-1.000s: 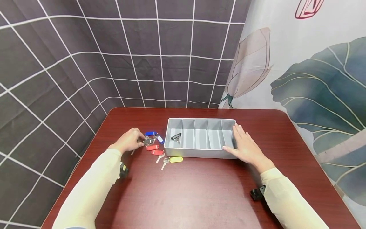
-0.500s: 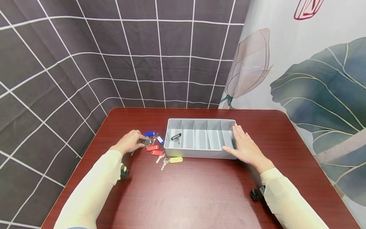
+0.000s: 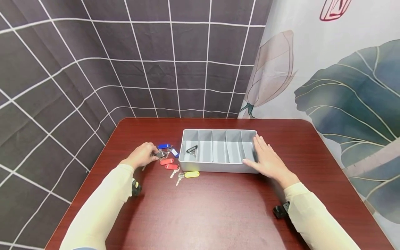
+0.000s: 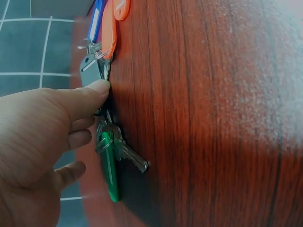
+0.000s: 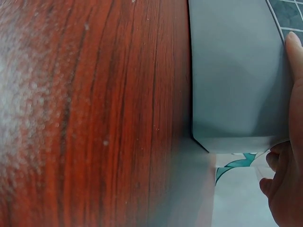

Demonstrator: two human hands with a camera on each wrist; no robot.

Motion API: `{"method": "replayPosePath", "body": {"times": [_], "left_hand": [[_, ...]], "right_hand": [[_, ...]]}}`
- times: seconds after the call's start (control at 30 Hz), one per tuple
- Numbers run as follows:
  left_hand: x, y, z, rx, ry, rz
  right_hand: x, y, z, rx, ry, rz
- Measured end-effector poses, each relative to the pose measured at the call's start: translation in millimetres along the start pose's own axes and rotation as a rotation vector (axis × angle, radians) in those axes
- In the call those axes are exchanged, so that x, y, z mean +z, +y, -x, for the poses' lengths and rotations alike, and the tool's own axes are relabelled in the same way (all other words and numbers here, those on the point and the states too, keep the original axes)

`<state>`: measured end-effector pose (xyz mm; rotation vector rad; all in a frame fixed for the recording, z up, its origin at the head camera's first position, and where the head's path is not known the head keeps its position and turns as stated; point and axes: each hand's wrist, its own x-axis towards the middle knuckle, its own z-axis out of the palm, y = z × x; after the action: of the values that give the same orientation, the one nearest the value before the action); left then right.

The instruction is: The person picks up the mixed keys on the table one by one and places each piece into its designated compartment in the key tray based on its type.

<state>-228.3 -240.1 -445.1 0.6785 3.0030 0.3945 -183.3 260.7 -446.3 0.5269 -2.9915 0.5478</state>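
My left hand [image 3: 141,154] pinches a dark grey key tag [image 4: 91,71] at the edge of the key pile, thumb on top. A green key tag [image 4: 110,165] with its key [image 4: 132,155] lies below the fingers in the left wrist view, mostly hidden by the hand in the head view. Against the right end of a grey divided tray [image 3: 218,167] rests my right hand [image 3: 270,161], fingers straight along the end and thumb at the front rim. One black key tag [image 3: 192,149] with a key sits in the tray's leftmost compartment.
Two blue key tags [image 3: 164,146], two red key tags [image 3: 167,161] and a yellow key tag [image 3: 192,174] lie between the left hand and the tray, some with keys visible. The reddish-brown table [image 3: 200,208] meets a dark gridded cloth [image 3: 156,69] behind.
Almost nothing differs. The left hand stays at the dark grey key tag with only a slight shift, and the right hand stays on the tray.
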Motion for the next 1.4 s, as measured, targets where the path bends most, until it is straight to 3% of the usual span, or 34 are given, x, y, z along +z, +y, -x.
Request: {"method": "replayPosePath", "body": {"times": [0.4, 0.77, 1.13, 1.4], "left_hand": [[3.9, -1.2, -0.7, 0.001, 0.035, 0.022], [-4.8, 2.1, 1.2, -0.034, 0.09, 0.11], [-12.9, 8.2, 8.0, -0.081, 0.108, 0.196], [-15.3, 7.7, 14.3, -0.109, 0.085, 0.282]], "right_hand": [[0.2, 0.2, 0.7, -0.004, 0.013, 0.011], [1.2, 0.2, 0.0, 0.0, 0.022, 0.019], [0.8, -0.8, 0.4, -0.007, 0.011, 0.014], [1.4, -0.2, 0.8, -0.006, 0.022, 0.017]]}}
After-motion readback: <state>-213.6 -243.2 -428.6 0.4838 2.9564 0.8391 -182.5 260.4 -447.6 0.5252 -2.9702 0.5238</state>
